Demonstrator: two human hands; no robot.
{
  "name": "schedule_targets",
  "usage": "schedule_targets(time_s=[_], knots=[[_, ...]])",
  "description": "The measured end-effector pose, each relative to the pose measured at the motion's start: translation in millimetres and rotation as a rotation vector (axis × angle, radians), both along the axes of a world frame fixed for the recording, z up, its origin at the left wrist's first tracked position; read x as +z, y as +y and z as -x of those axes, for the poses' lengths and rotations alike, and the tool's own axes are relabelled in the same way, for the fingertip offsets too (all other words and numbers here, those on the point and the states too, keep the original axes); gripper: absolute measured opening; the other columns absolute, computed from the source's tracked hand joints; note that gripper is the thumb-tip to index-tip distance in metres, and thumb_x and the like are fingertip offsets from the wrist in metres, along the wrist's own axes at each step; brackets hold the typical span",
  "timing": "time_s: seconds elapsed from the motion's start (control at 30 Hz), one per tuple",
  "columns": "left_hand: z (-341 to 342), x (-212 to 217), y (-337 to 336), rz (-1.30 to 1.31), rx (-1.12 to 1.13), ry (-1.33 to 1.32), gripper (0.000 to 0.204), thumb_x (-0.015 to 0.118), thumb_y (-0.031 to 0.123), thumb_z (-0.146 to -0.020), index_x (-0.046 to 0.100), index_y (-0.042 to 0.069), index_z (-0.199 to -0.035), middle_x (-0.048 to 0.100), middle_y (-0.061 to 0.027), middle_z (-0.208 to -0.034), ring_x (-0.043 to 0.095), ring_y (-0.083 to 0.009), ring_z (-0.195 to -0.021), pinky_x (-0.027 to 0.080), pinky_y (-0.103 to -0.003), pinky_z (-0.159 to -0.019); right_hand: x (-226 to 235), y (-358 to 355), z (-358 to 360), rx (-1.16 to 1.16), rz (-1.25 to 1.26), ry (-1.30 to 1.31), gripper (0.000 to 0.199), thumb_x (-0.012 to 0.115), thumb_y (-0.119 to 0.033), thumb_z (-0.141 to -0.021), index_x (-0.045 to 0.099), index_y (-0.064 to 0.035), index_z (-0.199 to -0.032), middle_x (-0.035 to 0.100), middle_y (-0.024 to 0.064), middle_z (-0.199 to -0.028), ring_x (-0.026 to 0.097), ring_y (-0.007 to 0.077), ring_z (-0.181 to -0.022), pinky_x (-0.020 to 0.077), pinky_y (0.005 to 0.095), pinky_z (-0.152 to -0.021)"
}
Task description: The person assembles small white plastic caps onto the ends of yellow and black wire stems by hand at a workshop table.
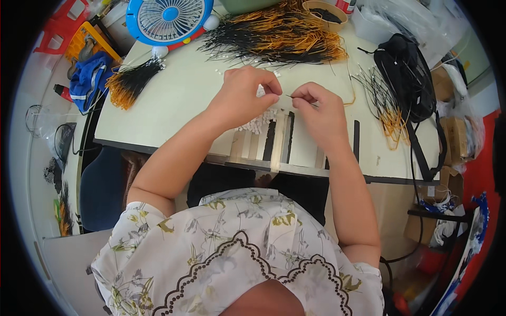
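Note:
My right hand (322,110) pinches a thin dark wire (288,96) between thumb and fingertips, its tip pointing toward my left hand. Opposite it, my left hand (240,95) is closed, thumb and index finger brought together; whatever lies between them is too small to name. Both hands are raised over the table, a small gap apart. Under and beside my left hand lies a heap of small white pieces (255,125), partly hidden by it. An orange wire end (352,97) shows just beyond my right hand; whether it belongs to the held wire I cannot tell.
A big pile of black-and-orange wires (284,34) covers the table's far side. Smaller bundles lie left (134,81) and right (387,105). A blue fan (169,21) stands far left, a black bag (406,79) far right. Tape strips (279,142) line the near edge.

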State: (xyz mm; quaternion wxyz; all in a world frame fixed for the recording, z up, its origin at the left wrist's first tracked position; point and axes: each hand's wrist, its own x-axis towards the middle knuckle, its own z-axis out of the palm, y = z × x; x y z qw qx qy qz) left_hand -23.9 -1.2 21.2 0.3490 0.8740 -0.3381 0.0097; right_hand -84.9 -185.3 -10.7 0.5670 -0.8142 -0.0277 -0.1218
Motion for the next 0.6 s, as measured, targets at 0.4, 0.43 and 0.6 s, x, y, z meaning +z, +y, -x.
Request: schedule_targets(time_s=[0.4,0.43,0.6], knots=[[-11,1,-6,0.142,-0.085,0.135,0.014,0.071,0.017,-0.08,0.07,0.004,-0.086,0.068,-0.008,-0.081,0.062,-0.0215,-0.087,0.048,-0.036,-0.083,-5,-6,-1,0.035,-0.144,0.003,0.007,0.065,-0.005,-0.084,0.065,0.0011,-0.086,0.063,-0.0001,-0.078,0.055,0.0083,-0.075,0.0449,0.0238,-0.073],[-15,2,-6,0.144,-0.128,0.115,0.014,0.071,0.018,-0.081,0.071,0.005,-0.086,0.068,-0.0071,-0.082,0.061,-0.0218,-0.09,0.046,-0.037,-0.086,-5,-8,-1,0.026,-0.182,0.004,0.006,0.066,-0.006,-0.084,0.065,0.0006,-0.085,0.063,-0.0008,-0.078,0.054,0.008,-0.076,0.0441,0.0234,-0.073],[-33,-8,-14,-0.137,0.008,-0.159,0.009,0.069,0.015,-0.082,0.071,0.007,-0.086,0.069,-0.0053,-0.086,0.059,-0.0246,-0.094,0.043,-0.039,-0.088,-10,-16,-3,-0.039,-0.113,-0.056,0.005,0.067,-0.005,-0.083,0.066,-0.0002,-0.084,0.062,-0.0013,-0.078,0.053,0.0076,-0.077,0.0429,0.0238,-0.075]])
